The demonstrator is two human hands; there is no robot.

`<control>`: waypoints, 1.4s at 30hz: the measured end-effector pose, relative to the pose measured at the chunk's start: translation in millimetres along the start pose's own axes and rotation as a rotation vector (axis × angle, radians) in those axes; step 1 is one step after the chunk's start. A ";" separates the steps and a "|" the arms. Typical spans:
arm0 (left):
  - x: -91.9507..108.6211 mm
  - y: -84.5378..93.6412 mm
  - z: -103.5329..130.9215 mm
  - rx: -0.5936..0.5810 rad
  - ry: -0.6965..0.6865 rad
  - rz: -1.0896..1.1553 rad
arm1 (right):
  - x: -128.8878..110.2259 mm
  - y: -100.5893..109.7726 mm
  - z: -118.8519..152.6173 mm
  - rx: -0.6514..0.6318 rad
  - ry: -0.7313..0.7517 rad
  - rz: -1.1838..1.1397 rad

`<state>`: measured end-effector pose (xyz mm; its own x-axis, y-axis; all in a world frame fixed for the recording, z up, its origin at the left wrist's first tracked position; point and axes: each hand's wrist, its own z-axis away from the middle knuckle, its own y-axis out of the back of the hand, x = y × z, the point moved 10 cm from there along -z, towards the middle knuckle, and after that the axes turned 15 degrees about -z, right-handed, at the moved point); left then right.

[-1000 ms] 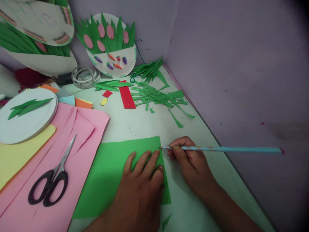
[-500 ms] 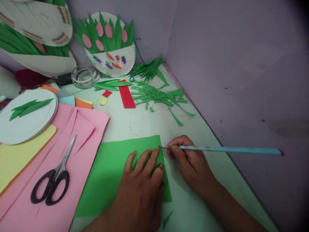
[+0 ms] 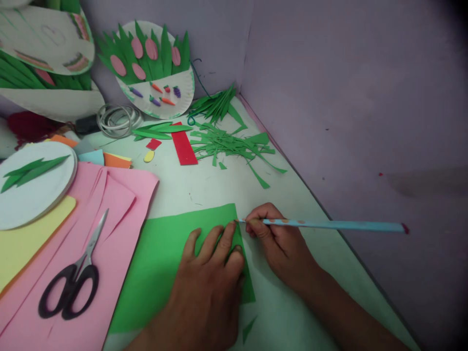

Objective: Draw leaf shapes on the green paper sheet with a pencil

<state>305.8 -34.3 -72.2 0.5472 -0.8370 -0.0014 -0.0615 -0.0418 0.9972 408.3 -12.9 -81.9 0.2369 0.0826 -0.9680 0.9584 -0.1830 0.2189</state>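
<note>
A sheet of green paper (image 3: 157,253) lies flat on the table, partly covered by my left hand (image 3: 210,282). The fingers of that hand are spread and press on the sheet near its right edge. My right hand (image 3: 280,243) pinches a light blue pencil (image 3: 347,225) close to its point. The pencil lies almost level, its tip touching the sheet's right edge beside my left fingertips. A small green scrap (image 3: 249,329) rests on the table just below the sheet.
Black-handled scissors (image 3: 75,280) lie on pink paper (image 3: 124,219) at left, near a white paper plate (image 3: 44,204) with green leaf cutouts. Behind are green strips (image 3: 230,144), a red strip (image 3: 185,146) and a decorated plate (image 3: 164,97). A wall (image 3: 347,97) borders the right.
The whole view has shifted, so everything sits slightly farther left in it. My hands, the pencil and the green paper keep nearly the same places relative to each other.
</note>
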 end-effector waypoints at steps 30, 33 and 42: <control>-0.3 1.0 -1.2 -0.006 -0.010 -0.001 | 0.5 3.1 1.9 0.012 -0.018 -0.026; -0.4 0.4 -0.7 -0.010 -0.008 -0.001 | -0.7 3.2 2.1 0.009 -0.015 -0.018; -1.3 -0.8 -0.6 -0.030 -0.014 0.002 | -3.2 3.5 2.9 0.012 -0.002 -0.016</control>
<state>305.7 -32.8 -73.0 0.5356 -0.8445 -0.0004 -0.0374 -0.0242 0.9990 410.4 -16.6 -78.4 0.2212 0.0840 -0.9716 0.9602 -0.1931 0.2019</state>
